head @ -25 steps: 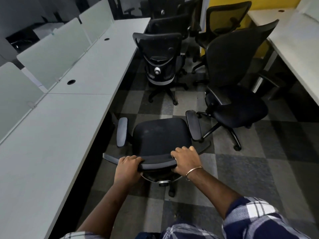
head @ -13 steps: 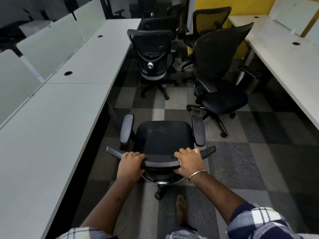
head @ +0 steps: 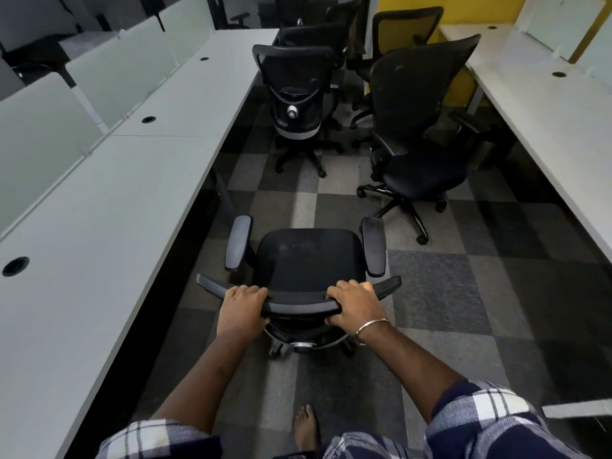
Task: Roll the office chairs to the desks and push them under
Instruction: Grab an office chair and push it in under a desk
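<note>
Here both hands are wrapped over the curved top edge of the backrest of the near chair, the left hand toward its 9 o'clock end and the right hand toward its 3 o'clock end, fingers curled over the rim and thumbs underneath. The chair stands in the aisle, seat facing 12 o'clock, just beside the long white worktop at 9 o'clock but not under it.

The likeliest trouble, in my judgement, is the turn toward the worktop. The left armrest sits high and close to the worktop's edge, so it may knock the edge or refuse to pass beneath if the chair goes in at a slant. The castors could also catch or swivel on the carpet and pull the chair off line. Pushed straight on toward 12 o'clock instead, the chair would meet the mesh-back chair or the solid-back chair at 1 o'clock, whose star base spreads into the aisle. A bare foot shows at 6 o'clock, close behind the castors, and it could be run over if the chair is dragged backward.

The floor is carpet tile in a grey and dark check. Frosted divider panels stand along the far side of the left worktop, which has round cable holes. A second white worktop runs along 3 o'clock, and a yellow wall shows at 1 o'clock behind more chairs.
</note>
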`<state>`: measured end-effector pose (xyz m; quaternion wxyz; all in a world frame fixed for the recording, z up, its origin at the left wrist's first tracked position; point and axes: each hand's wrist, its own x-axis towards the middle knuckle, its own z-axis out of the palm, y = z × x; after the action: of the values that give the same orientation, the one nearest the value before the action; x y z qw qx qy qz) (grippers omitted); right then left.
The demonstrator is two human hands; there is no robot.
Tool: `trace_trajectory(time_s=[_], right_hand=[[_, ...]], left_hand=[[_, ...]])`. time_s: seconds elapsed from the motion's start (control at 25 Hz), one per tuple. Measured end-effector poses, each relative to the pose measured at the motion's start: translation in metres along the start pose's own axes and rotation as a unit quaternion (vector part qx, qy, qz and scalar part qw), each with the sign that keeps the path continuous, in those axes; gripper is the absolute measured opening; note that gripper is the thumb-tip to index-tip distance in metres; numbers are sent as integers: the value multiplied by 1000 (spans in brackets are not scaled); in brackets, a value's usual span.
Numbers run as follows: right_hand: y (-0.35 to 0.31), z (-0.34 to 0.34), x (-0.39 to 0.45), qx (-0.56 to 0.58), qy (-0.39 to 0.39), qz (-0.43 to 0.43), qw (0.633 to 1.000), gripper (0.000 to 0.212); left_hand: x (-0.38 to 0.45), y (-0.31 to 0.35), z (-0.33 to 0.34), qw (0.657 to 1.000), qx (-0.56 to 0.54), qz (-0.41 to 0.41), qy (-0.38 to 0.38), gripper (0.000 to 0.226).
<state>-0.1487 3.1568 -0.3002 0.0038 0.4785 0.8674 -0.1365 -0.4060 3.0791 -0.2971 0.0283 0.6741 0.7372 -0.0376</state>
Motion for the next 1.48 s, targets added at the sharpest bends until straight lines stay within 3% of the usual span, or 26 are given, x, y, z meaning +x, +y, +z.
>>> trace_trajectory(time_s=[0.44,0.8,1.24,1.48], right_hand=[[48,-6,-127,-9,-32,-63,997,46],[55,25,-269,-48,9,-83,995,54],[-16,70,-433,-41,34,-23,998,50],[-60,96,-528,-36,33,11,999,44]], left_hand=[[-141,117,7,997,-42,-70,-10,32],[-267,164,21,998,-32,-33,-52,57],[-412,162,35,999,-22,15,-47,52],[-501,161,49,998,-51,17,-15,37]])
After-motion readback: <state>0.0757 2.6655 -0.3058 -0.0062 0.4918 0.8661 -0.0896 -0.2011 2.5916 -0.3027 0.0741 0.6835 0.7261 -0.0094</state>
